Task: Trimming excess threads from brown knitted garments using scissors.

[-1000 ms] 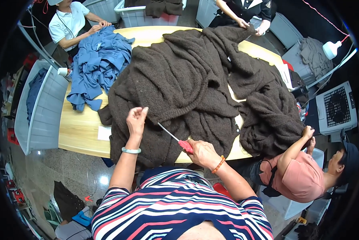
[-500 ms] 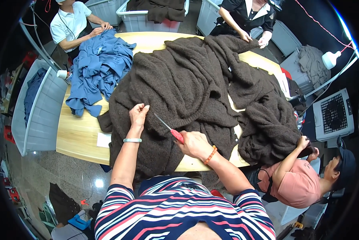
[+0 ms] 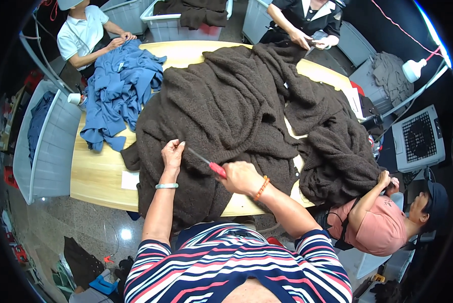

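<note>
Your right hand [image 3: 242, 178] is closed around the red handle of the tool [image 3: 217, 169], its thin metal shaft pointing up and to the left; your left hand [image 3: 173, 154] has its fingers drawn together, but whether they pinch a thread, a fold or nothing is too small to tell. The shaft's tip ends just beside those fingertips, above the brown knit [image 3: 206, 101], which lies heaped in loose folds across the middle of the table [image 3: 97, 177] and reaches its near edge. That closeness looks like your main risk: a slip of the right hand, or a jerk of the left, could put the tip into your fingers. The shaft could also snag the fuzzy loops if it dips into a fold, because the surface beneath is uneven and slack. A co-worker's hands [image 3: 389, 183] are at the brown cloth's right end, and another person's hands [image 3: 315, 42] are at its far end; should the pieces be joined or tangled, which the folds hide, a pull from either could shift the fabric under your tip. Your beads [image 3: 262, 188] sit near the pile as well and might catch if your wrist drops. The blue cloth [image 3: 118, 81] lies apart from the tool, so it seems little threat.
</note>
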The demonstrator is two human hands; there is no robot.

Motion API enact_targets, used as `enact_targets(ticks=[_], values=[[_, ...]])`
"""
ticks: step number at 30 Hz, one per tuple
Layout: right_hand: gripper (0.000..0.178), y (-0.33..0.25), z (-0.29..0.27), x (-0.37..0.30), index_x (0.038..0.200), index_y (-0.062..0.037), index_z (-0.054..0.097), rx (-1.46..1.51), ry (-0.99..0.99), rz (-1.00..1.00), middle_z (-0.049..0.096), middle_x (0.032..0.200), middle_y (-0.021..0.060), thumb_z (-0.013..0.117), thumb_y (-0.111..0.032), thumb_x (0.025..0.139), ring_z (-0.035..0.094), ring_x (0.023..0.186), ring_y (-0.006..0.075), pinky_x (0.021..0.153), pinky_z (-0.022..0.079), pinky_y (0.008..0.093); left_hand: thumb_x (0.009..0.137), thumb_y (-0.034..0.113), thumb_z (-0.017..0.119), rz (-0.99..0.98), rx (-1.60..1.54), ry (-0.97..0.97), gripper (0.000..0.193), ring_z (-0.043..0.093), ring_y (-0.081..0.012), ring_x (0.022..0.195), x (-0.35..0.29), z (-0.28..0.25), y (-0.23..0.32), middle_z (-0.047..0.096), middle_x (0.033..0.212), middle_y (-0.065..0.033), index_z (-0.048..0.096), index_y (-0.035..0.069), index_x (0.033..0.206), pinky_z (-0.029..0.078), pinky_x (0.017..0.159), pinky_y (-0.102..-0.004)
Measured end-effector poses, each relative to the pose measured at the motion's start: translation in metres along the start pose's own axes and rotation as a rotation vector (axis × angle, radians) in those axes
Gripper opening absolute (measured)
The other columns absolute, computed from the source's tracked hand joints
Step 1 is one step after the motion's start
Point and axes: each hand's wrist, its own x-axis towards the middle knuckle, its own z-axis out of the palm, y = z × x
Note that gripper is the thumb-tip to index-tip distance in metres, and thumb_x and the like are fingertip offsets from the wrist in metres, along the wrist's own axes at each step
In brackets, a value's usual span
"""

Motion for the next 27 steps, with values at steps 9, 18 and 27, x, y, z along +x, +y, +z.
enact_targets(ticks=[9, 18, 27], values=[[0.027, 0.017, 0.014, -0.038, 0.084, -0.0057, 0.068, 0.173, 0.160, 0.056, 0.069, 0.081, 0.0170, 0.063, -0.032, 0.078, 0.069, 0.082, 0.0350, 0.071, 0.054, 0.0450, 0.091, 0.028, 0.067, -0.232, -0.187, 0.010, 0.029, 0.047, -0.0038, 0.055, 0.054, -0.007, 0.050, 0.054, 0.080, 0.0044, 0.064, 0.011, 0.113, 0.034, 0.041, -0.0174], [0.016, 0.006, 0.024, -0.001, 0.060, -0.0072, 0.068, 0.116, 0.501, 0.035, 0.067, 0.062, 0.0132, 0.069, -0.021, 0.067, 0.068, 0.064, 0.0308, 0.057, 0.053, 0.0392, 0.090, 0.027, 0.065, -0.111, 0.066, -0.273, 0.018, 0.055, -0.0097, 0.072, 0.097, 0.018, 0.023, 0.058, 0.082, 0.0018, 0.061, 0.010, 0.089, 0.045, 0.064, -0.0276], [0.022, 0.027, 0.057, -0.012, 0.067, -0.0028, 0.064, 0.182, 0.412, 0.002, 0.066, 0.069, 0.0171, 0.068, -0.024, 0.070, 0.067, 0.072, 0.0346, 0.062, 0.052, 0.0440, 0.083, 0.021, 0.073, 0.510, 0.743, 0.057, 0.034, 0.062, -0.0368, 0.087, 0.065, 0.012, 0.043, 0.065, 0.101, -0.0228, 0.065, -0.006, 0.102, 0.051, 0.078, -0.0421]])
